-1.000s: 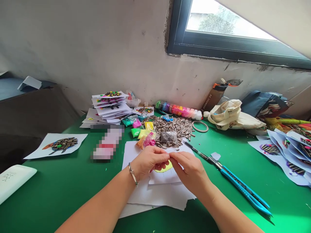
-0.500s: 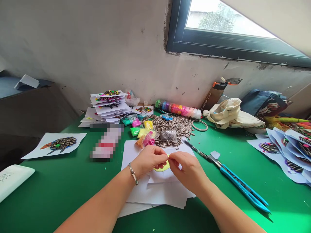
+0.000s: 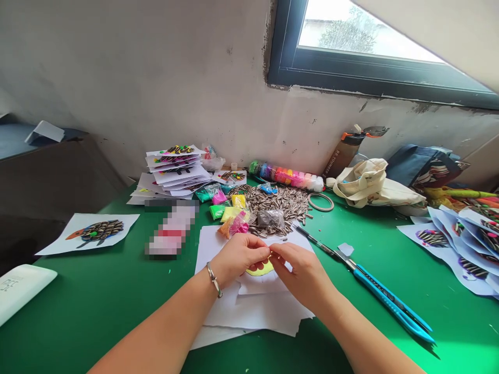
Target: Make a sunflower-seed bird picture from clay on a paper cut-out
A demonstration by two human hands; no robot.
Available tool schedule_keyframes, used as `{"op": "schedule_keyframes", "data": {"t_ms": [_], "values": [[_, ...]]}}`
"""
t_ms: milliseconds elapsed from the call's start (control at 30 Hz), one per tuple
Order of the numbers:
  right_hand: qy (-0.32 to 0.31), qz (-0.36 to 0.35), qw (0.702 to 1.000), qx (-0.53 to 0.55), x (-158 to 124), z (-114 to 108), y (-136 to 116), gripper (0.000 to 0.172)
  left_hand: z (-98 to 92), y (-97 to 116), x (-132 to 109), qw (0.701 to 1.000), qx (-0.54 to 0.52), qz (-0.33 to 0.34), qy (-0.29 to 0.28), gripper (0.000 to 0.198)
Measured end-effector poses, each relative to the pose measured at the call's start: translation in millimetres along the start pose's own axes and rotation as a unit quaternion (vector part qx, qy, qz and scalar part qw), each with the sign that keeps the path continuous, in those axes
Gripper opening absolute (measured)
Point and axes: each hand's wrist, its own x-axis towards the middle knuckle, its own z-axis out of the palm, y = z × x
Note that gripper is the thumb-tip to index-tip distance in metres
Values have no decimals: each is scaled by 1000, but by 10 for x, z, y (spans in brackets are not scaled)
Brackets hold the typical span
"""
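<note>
My left hand (image 3: 248, 253) and my right hand (image 3: 295, 268) meet fingertip to fingertip over the paper. Both are closed in a pinch; whatever lies between the fingertips is too small to make out. Below them, partly covered by my fingers, a yellow clay patch (image 3: 262, 270) lies on a small white sheet (image 3: 261, 286). Larger white papers (image 3: 234, 311) with torn edges are stacked underneath. Just beyond my hands are a heap of striped sunflower seeds (image 3: 290, 203) and small bags of coloured clay (image 3: 238, 201).
Right of the papers lie a pen (image 3: 317, 241) and a blue utility knife (image 3: 390, 298). A seed turtle picture (image 3: 102, 231) is at left, near a white device (image 3: 25, 288). Picture stacks (image 3: 177, 174) stand behind. A bottle (image 3: 343, 150) and cloth bag (image 3: 370, 182) are by the wall.
My fingertips have shifted very slightly against each other, still pinched together over the yellow patch. The view has moved a touch; everything on the table stays in place.
</note>
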Motion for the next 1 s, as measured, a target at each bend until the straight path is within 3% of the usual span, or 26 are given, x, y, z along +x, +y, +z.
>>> {"op": "schedule_keyframes", "data": {"t_ms": [367,567,667,800,1000], "values": [[-31,8,999,-37,-25,-14,-2,26,-45,-45,9,1000,12,-2,-2,17],[11,2,999,-33,-22,5,33,23,-33,-13,13,1000,10,-7,-1,13],[31,24,999,-25,-19,-12,52,24,-46,-5,22,1000,-18,-2,11,13],[5,70,997,15,-14,-36,44,25,-82,-2,19,999,-50,4,22,25],[-16,131,986,98,0,-56,42,18,-112,20,-1,999,-27,18,11,19]]}}
